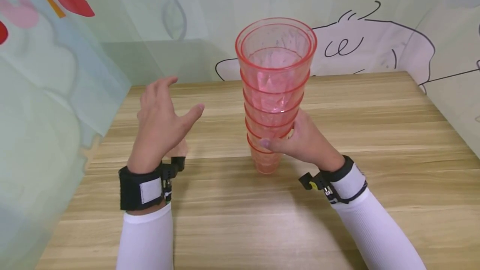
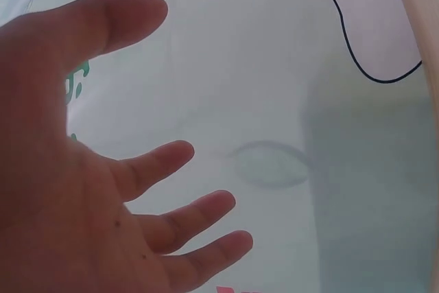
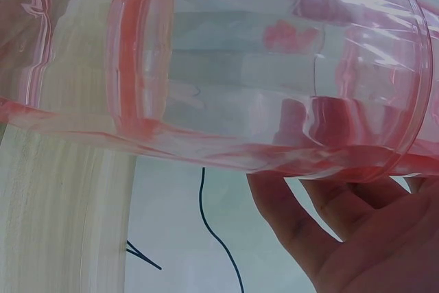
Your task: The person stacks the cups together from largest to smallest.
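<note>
A tall stack of clear pink plastic cups [image 1: 275, 95] stands nearly upright over the middle of the table, its rims spaced one above another. My right hand [image 1: 303, 141] grips the stack low on its right side. The thumb lies across the front, and the other fingers are mostly hidden behind the cups. In the right wrist view the see-through cup walls [image 3: 240, 66] fill the upper part, with fingers [image 3: 288, 217] curling behind them. To the left of the stack, my left hand [image 1: 159, 122] is raised above the table with fingers spread and nothing in it; its palm [image 2: 82, 217] shows in the left wrist view.
The wood-grain table [image 1: 225, 228] extends beneath both hands. Behind it and along the left side hangs a pale printed sheet [image 1: 150, 20] with cartoon drawings. Each wrist wears a black strap [image 1: 140, 188] with a small camera mount.
</note>
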Action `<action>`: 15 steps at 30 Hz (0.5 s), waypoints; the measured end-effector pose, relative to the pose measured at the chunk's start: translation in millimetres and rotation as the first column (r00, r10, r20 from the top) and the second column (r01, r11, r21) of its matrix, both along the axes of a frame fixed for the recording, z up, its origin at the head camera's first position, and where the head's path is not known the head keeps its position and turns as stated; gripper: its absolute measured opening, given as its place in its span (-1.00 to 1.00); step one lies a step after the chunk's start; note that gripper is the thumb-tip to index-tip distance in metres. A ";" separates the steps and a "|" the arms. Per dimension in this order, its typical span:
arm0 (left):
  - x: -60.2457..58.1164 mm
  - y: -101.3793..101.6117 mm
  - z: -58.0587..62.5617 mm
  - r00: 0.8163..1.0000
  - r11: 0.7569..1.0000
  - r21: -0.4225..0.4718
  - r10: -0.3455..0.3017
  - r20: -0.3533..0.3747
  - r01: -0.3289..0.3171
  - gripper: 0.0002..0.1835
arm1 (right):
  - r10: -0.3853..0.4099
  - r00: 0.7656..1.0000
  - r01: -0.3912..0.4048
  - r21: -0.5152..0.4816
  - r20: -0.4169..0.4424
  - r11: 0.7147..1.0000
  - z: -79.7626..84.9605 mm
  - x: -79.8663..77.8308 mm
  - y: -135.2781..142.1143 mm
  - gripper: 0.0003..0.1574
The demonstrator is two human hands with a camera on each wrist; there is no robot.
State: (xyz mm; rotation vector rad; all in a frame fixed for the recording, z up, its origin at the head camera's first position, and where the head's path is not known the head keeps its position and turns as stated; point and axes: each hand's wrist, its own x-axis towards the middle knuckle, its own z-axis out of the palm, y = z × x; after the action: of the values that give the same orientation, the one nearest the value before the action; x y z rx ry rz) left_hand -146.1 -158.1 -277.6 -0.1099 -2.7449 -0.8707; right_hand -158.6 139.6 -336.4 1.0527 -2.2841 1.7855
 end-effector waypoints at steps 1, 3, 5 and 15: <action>-0.3 -0.5 -0.3 1.000 1.000 -0.001 0.003 0.008 -0.003 -0.09 | 0.000 1.000 0.000 0.000 0.000 1.000 0.2 0.2 0.0 -0.07; -1.0 -1.4 -0.6 1.000 1.000 -0.003 0.007 0.024 -0.007 -0.08 | -0.001 1.000 0.001 -0.002 0.002 1.000 0.4 0.5 0.0 -0.07; -1.7 -2.1 -1.2 0.999 1.000 -0.003 0.010 0.035 -0.010 -0.07 | -0.007 1.000 0.007 -0.003 0.007 1.000 0.5 1.0 0.1 -0.07; -4.2 -3.7 -4.8 0.997 0.999 -0.028 0.024 0.073 -0.022 -0.05 | -0.024 1.000 0.024 0.009 -0.005 1.000 1.1 2.4 -0.8 -0.01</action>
State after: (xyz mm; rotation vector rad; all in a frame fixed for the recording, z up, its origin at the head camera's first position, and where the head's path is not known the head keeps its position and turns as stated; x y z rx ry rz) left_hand -150.3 -161.8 -282.5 -0.0519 -2.8202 -0.8483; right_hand -156.2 138.8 -335.2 1.0257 -2.2943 1.7639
